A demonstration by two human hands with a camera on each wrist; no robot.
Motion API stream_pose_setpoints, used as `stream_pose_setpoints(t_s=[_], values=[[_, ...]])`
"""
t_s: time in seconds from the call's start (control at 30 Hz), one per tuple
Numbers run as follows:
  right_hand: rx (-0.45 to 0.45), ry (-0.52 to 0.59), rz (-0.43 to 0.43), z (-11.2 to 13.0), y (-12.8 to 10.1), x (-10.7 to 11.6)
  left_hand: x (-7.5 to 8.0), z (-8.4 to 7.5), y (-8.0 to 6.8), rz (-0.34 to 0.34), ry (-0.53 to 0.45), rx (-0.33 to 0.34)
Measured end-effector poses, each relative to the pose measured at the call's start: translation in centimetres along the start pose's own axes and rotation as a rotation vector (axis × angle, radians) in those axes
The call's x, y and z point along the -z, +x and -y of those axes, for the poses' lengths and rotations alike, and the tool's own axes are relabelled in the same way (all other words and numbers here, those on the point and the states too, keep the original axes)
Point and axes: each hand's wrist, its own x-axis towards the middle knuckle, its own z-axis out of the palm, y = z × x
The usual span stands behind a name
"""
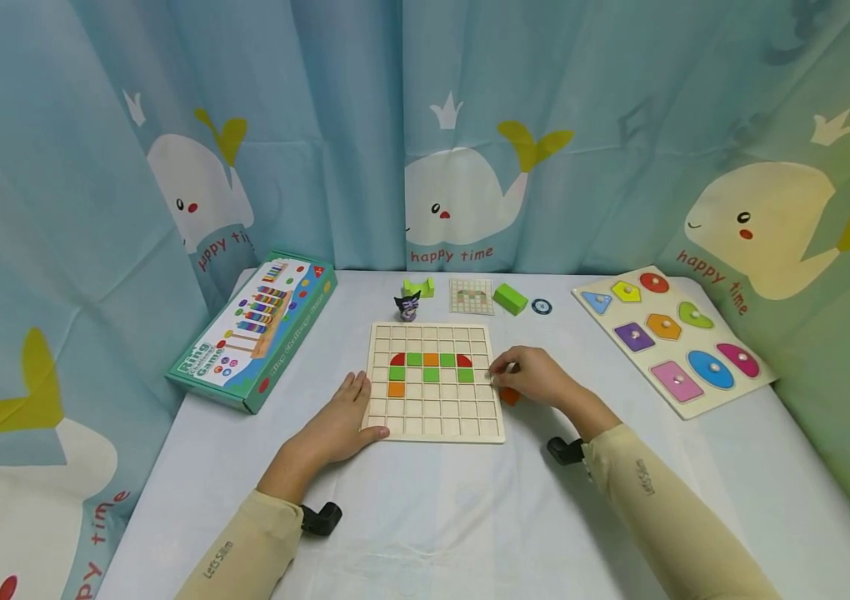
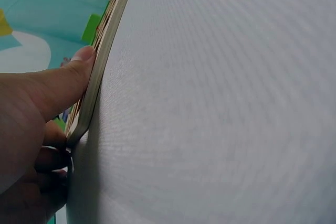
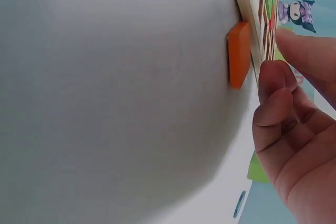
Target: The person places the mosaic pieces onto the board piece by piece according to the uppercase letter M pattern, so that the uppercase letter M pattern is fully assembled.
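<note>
My left hand (image 1: 342, 421) lies flat with straight fingers at the near left corner of the wooden grid board (image 1: 436, 417), thumb against its edge. My right hand (image 1: 533, 377) curls its fingertips at the board's right edge; just beside lies an orange tile (image 3: 239, 53) on the table (image 1: 432, 517).

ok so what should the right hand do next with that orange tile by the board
Probably pinch the orange tile. It lies loose on the table just off the grid board's right edge, under the right hand, whose fingers seem empty at that edge. The left hand already steadies the board.
</note>
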Motion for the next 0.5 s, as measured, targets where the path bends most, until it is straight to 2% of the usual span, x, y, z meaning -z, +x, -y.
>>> stream_pose_setpoints(t_s=[0.5], values=[[-0.01,-0.01,0.013,-1.8,-1.3,0.5,0.0,0.1,0.1,0.006,0.008,-0.003]])
